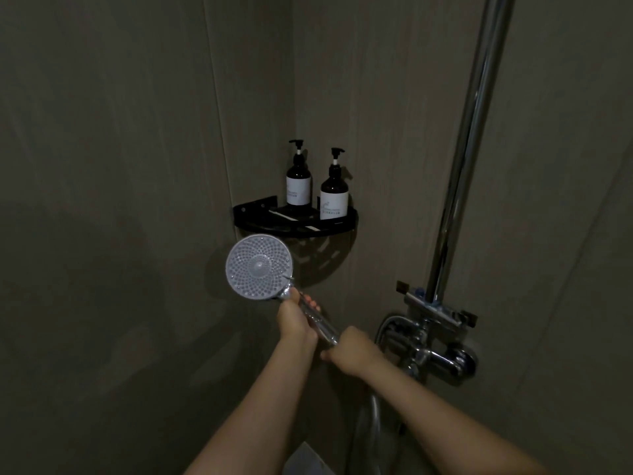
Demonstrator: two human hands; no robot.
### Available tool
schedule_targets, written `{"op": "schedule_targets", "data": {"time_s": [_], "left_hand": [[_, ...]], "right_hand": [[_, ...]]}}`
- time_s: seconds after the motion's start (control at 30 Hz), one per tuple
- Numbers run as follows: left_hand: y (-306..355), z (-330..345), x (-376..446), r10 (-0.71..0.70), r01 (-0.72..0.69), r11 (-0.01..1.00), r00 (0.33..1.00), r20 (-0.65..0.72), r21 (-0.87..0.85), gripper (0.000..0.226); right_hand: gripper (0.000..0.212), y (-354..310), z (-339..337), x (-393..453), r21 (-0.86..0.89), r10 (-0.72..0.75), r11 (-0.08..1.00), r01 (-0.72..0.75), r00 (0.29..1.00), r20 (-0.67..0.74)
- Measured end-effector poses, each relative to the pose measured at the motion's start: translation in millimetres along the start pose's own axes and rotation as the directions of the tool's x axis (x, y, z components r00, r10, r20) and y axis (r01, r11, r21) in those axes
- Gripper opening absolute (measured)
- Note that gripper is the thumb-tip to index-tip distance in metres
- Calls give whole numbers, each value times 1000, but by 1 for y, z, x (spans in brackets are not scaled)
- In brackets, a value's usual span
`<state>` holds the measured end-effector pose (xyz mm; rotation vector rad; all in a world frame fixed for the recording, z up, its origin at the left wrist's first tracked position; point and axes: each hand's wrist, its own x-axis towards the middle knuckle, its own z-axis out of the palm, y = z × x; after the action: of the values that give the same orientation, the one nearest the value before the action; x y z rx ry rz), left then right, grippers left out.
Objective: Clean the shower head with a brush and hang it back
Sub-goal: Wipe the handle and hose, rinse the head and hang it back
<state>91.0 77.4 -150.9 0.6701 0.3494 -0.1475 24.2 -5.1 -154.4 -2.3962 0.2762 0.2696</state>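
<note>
The round grey shower head (259,266) faces me with its nozzle plate, held up in front of the corner of the stall. My left hand (295,320) grips its chrome handle just below the head. My right hand (354,353) is closed around the lower end of the handle, where the hose (374,416) drops away. No brush shows in view. The chrome riser pipe (471,149) with its holder bracket (432,305) stands to the right.
A black corner shelf (294,222) carries two dark pump bottles (298,181) (334,193) just above the shower head. The chrome mixer tap (435,354) sits on the right wall beside my right hand. Grey walls close in on both sides.
</note>
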Motion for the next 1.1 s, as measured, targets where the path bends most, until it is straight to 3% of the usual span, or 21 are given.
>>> {"op": "schedule_targets", "data": {"time_s": [0.07, 0.1, 0.17, 0.27, 0.37, 0.5, 0.57, 0.63, 0.73, 0.87, 0.97, 1.03, 1.1], "left_hand": [[-2, -1, -2, -37, 37, 999, 999, 16, 8, 30], [-3, -1, -2, -53, 53, 999, 998, 28, 4, 31], [-5, -1, -3, -70, 70, 998, 995, 76, -1, 33], [-7, -3, 1, -76, 72, 997, 986, 152, 32, 33], [-4, -10, 8, -123, 111, 991, 970, 208, 69, 30], [-1, -3, 9, -139, 95, 966, 975, 173, 241, 39], [-2, 0, 7, -115, 46, 910, 983, 145, 412, 39], [-5, 2, 6, -53, -32, 831, 989, 136, 556, 28], [-5, -3, 5, -3, -84, 811, 989, 148, 579, 18], [-1, -15, 5, 24, -88, 853, 991, 130, 515, 18], [-2, -22, 1, 1, -65, 871, 991, 130, 487, 21], [-3, -27, 0, 8, -69, 872, 992, 127, 485, 22], [-4, -33, 2, 16, -76, 862, 992, 123, 501, 22]], "right_hand": [[34, 7, -8, 0, 319, 62, 926, -204, 912, 405], [39, 14, -10, 1, 417, 36, 863, -285, 858, 513], [39, 24, -11, 2, 538, -38, 775, -332, 826, 563], [31, 26, -5, -1, 599, -71, 736, -316, 844, 532], [22, 18, 7, -4, 607, -63, 771, -191, 926, 371], [17, 12, 20, 1, 363, -41, 930, 49, 999, -29], [32, 13, 25, 1, 175, -32, 982, 78, 967, -253], [38, 13, 29, -5, 56, -10, 998, 34, 924, -382], [35, 19, 40, -8, 19, -6, 1000, 14, 929, -371], [34, 30, 46, 2, 36, -58, 997, 65, 984, -167], [13, 40, 41, 15, 30, -85, 996, 87, 995, -57], [31, 54, 40, 26, 142, -33, 989, 46, 995, -97], [40, 74, 38, 30, 414, 138, 907, -74, 982, -127]]}}
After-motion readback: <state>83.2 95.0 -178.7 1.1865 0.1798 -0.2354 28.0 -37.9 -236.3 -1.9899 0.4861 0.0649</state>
